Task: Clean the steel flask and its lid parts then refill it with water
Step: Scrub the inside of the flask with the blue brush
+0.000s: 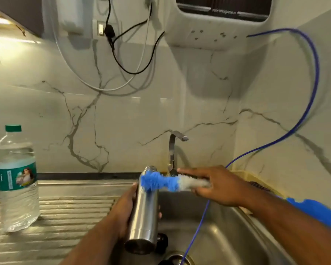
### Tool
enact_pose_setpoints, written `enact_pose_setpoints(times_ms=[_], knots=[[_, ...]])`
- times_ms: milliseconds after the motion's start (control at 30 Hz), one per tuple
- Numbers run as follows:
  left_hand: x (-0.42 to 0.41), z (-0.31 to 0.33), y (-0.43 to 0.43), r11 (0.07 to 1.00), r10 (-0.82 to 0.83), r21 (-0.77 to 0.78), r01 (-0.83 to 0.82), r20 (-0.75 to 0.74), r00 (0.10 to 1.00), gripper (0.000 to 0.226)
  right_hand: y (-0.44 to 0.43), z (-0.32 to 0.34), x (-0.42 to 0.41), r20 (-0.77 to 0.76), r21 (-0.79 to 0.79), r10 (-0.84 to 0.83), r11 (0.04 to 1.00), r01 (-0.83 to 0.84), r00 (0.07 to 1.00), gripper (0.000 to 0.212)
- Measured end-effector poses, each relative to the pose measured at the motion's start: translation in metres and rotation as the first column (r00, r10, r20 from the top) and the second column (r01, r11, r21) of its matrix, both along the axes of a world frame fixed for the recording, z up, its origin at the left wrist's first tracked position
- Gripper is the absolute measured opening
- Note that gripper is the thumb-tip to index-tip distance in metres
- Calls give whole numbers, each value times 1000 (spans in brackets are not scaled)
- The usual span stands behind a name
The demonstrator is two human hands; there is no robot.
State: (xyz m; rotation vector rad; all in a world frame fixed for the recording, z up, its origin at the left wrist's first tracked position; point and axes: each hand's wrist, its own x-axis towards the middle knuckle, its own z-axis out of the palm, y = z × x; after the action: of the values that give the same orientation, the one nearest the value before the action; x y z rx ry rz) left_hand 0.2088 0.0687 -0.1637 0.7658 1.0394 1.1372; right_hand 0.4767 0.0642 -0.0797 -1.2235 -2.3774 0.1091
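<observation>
The cylindrical steel flask [144,213] in the left hand [120,205] is plain silver-grey. The bristly bottle brush [166,182] in the right hand [220,186] is blue, whitening toward that grip. Left of both grips, the clear plastic bottle [15,188] has a green cap [13,127].

A bottle [15,178] stands at the left of the frame on the draining board [69,211]. The sink [227,232] lies to the right of the board, at lower centre and lower right. A tap [172,150] rises behind the sink, against the wall. Over the sink's left edge and in front of the tap, the left hand [122,205] holds the flask [144,213] from its left. The brush [166,182] lies across the flask's top and reaches right into the right hand [218,186]. A tube [316,83] runs from the upper right, passes behind the right hand and goes down into the sink. A lid part [163,240] lies in the sink just right of the flask's base.
</observation>
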Motion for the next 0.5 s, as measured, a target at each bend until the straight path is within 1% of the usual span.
enact_pose_setpoints(times_ms=[67, 133, 200, 267, 333, 367, 433, 467, 500], knots=[[1, -1, 7, 998, -63, 10, 62, 35, 997, 74, 13, -24, -7, -18, 63, -3, 998, 4, 1000, 71], [2, -4, 13, 996, -93, 14, 92, 47, 995, 74, 27, -36, -8, -46, 148, -41, 988, 48, 998, 73], [4, -6, 16, 993, -114, 15, 113, 39, 993, 75, 37, -43, -8, -11, 205, -98, 974, 98, 995, 72], [4, -6, 17, 994, -105, 11, 105, 8, 994, 73, 38, -50, -6, 24, 233, -88, 969, 80, 996, 73], [0, -9, 20, 997, -76, 0, 76, 8, 997, 67, 32, -56, -5, 102, 212, -3, 977, -19, 995, 76], [-2, -10, 22, 999, -43, -6, 43, 15, 999, 66, 27, -60, -4, 132, 172, 71, 981, -93, 989, 76], [-7, -14, 27, 999, 42, 22, -41, -48, 998, 58, 18, -67, 1, 132, 112, 229, 963, -244, 965, 74], [-9, -15, 28, 997, 67, 46, -62, -99, 993, 55, 17, -71, 4, 134, 106, 275, 951, -290, 952, 72], [-9, -17, 30, 997, 64, 52, -59, -113, 991, 55, 17, -72, 6, 146, 105, 292, 945, -308, 945, 70]])
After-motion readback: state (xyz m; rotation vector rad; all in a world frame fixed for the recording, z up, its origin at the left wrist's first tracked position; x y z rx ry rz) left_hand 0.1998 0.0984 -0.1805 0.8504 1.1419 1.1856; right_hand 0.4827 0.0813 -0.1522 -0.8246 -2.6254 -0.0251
